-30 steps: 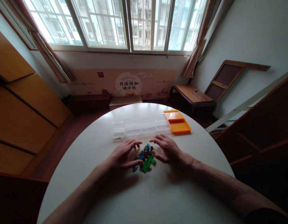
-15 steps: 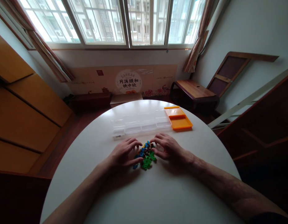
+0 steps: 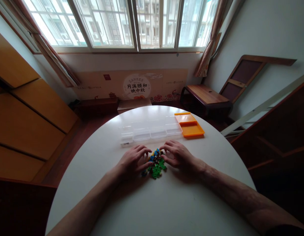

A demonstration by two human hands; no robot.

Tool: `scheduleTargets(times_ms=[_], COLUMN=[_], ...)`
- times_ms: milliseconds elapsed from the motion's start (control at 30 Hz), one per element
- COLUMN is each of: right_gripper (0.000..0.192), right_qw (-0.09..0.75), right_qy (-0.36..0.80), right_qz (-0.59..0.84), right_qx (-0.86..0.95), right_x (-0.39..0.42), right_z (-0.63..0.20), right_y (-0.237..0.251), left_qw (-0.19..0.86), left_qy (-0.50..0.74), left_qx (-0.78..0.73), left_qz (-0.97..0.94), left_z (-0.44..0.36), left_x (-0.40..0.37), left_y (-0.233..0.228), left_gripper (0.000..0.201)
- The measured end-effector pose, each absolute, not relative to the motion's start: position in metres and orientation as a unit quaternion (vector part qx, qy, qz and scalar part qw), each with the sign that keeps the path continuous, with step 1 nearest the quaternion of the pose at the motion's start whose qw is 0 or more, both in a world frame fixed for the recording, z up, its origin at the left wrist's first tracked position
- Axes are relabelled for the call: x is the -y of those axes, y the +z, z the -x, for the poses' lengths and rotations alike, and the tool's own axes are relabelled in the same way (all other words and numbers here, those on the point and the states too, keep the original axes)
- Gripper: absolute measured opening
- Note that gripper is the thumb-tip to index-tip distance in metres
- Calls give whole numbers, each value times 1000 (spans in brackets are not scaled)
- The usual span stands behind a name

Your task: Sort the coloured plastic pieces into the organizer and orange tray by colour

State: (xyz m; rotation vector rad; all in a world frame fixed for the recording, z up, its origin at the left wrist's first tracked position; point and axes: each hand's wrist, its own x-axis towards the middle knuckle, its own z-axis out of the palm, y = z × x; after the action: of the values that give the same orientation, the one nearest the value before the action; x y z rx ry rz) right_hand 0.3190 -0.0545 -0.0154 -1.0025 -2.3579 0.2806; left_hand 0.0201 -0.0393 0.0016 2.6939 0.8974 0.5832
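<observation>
On the table (image 3: 166, 206), coloured bricks (image 3: 156, 169) stretch forward.

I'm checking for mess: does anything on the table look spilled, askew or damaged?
Nothing clearly stands out. The small colored pieces lie loose between the left hand and right hand, but gathered in one heap. Beyond them, the clear tray and orange tray rest on the white table.
</observation>
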Motion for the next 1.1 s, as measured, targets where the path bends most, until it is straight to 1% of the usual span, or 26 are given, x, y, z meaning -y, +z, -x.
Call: scheduleTargets(times_ms=[267, 467, 567, 700, 800, 933, 1033, 1100], right_gripper=[22, 22, 23, 27, 29, 25, 19, 17], right_qw=[274, 275, 276, 275, 276, 286, 292, 280], right_qy=[108, 107, 111, 113, 115, 136, 166, 180], right_qz=[372, 372, 370, 369, 368, 351, 302, 272], right_qx=[880, 880, 880, 881, 881, 881, 892, 903], right_x=[54, 54, 55, 55, 55, 57, 61, 63], right_z=[-320, -320, -320, -320, -321, -323, -325, -326], right_y=[-18, -17, -15, -16, -17, -12, -3, 3], left_qw=[126, 130, 145, 179, 197, 206, 199, 192], left_qy=[209, 205, 206, 207, 196, 165, 153, 154], left_qx=[-317, -305, -285, -253, -254, -272, -281, -282], left_qz=[-917, -921, -925, -928, -926, -926, -926, -927], left_z=[-20, -20, -18, -14, -10, -6, -5, -6], left_x=[38, 39, 39, 41, 43, 44, 42, 42], left_y=[-4, 2, 10, 22, 31, 34, 30, 25], left_gripper=[34, 34, 40, 53, 58, 53, 44, 39])
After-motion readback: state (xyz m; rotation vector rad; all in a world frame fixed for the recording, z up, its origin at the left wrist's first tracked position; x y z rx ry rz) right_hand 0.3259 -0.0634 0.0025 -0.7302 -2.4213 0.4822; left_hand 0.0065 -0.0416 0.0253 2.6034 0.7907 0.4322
